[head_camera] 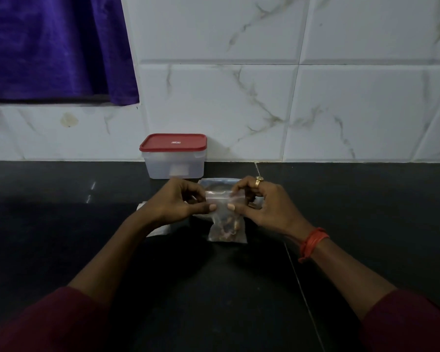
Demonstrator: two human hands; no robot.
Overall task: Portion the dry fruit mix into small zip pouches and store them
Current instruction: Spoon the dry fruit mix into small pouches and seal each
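— Where is the pouch?
— We hold the small zip pouch (226, 219) upright over the black counter (61, 224), a little below the view's centre. The dry fruit mix (228, 226) sits in its lower half. We cannot tell whether its bottom touches the counter.
— And our hands?
— Both are clamped on it. Our left hand (178, 203) pinches the top strip from nine o'clock, thumb in front. Our right hand (264, 207) pinches it from three o'clock the same way. The thumbs are near each other but apart.
— What lies behind?
— At twelve o'clock of the pouch a larger clear bag (217, 183) lies on the counter, mostly hidden by our hands. Beyond it, toward eleven o'clock, a translucent container (174, 166) with its red lid (173, 142) on stands against the tiled wall (341, 97).
— Anything on the right hand?
— A ring (258, 181) on one finger and an orange thread (311, 243) round the wrist.
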